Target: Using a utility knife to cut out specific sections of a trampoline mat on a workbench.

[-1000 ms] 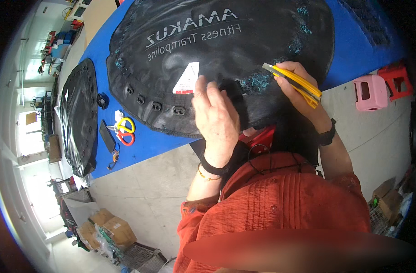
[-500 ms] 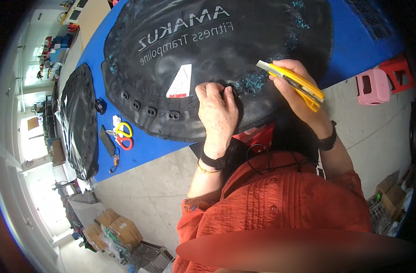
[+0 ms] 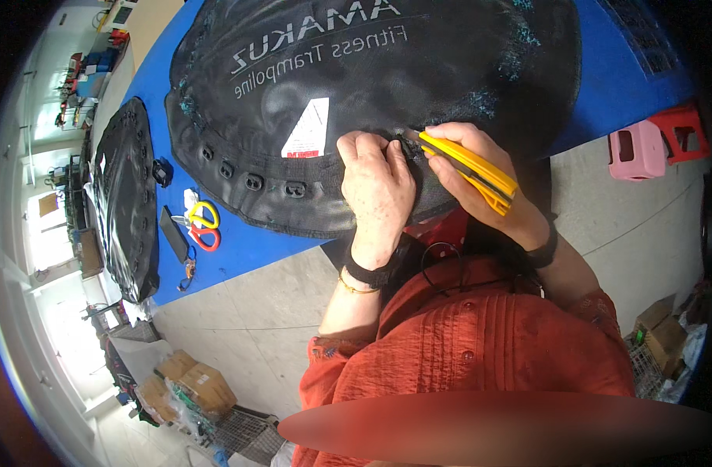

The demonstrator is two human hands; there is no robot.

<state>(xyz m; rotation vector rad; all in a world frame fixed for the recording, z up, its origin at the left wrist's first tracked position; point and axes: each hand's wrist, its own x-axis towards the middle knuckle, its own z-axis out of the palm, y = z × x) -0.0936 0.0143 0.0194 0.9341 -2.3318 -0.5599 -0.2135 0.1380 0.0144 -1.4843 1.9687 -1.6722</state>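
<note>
A round black trampoline mat [image 3: 441,54] lies over the blue tabletop, with black plastic fittings [image 3: 254,182] along its near rim and blue thread bits scattered on it. At its near edge, my left hand [image 3: 377,175] is closed, fingers bent and thumb pressed to the fabric. My right hand [image 3: 480,167] grips a yellow utility knife [image 3: 469,170]. The knife's tip meets the mat just right of my left thumb. A small frayed patch lies there, partly hidden by my fingers. A white label [image 3: 307,128] with a red strip sits on the mat left of my hands.
Left on the blue tabletop [image 3: 235,261] lie scissors [image 3: 204,226] with yellow and red handles, a dark flat bar [image 3: 174,235] and another black mat [image 3: 126,202]. Pink [image 3: 636,152] and red [image 3: 687,132] plastic stools stand at right. Cardboard boxes [image 3: 204,389] sit at lower left.
The knife has come down and left, from raised above the mat to its edge beside my left thumb. The blue thread clump near my hands is gone from there; one now shows farther up right.
</note>
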